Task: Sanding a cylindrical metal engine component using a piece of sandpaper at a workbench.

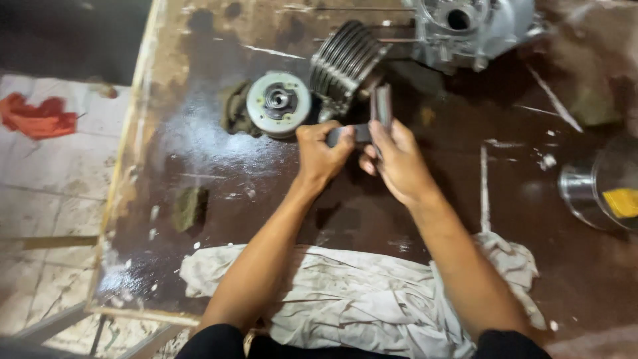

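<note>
Presently we have both hands over the middle of the dark, oily workbench (199, 143). Our left hand (320, 154) is closed on a short dark metal bar (349, 135); its one end sits inside the fist and the other runs rightward to our right hand. Our right hand (397, 161) is clamped on a flat dark metal piece (381, 105), held upright, with most of it standing clear above the fingertips. Bar and flat piece appear to touch between the two hands; blur hides the joint. Just beyond the hands lie a finned cylinder (345, 63) and a round pale flywheel (278, 103). An engine casing (475, 30) sits farther back. A soiled white cloth (359, 299) lies under our forearms.
</note>
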